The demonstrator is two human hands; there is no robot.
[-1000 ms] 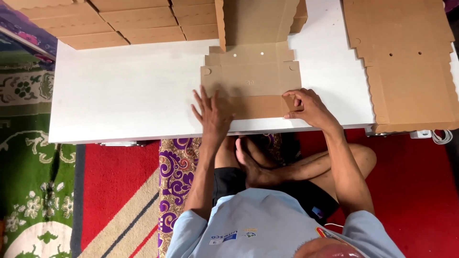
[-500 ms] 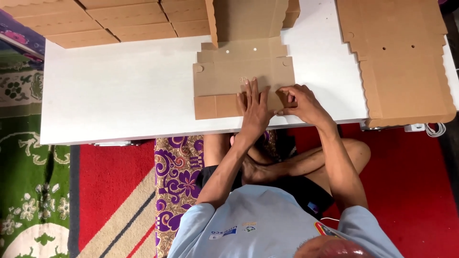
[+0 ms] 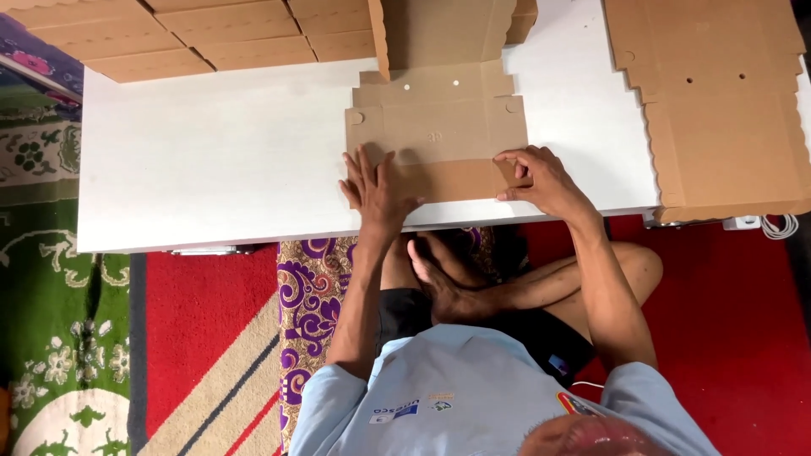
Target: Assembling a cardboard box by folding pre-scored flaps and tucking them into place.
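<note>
left hand (image 3: 376,190) flat on cardboard box blank (image 3: 435,135), right hand (image 3: 541,179) – pinching flap

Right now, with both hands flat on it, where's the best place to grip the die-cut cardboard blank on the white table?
Probably the near folded flap of the cardboard blank, coming from the person's side. That edge lies by the white table rim, so fingers can pinch it. The left hand presses it flat; the right hand already curls over its right end.
</note>
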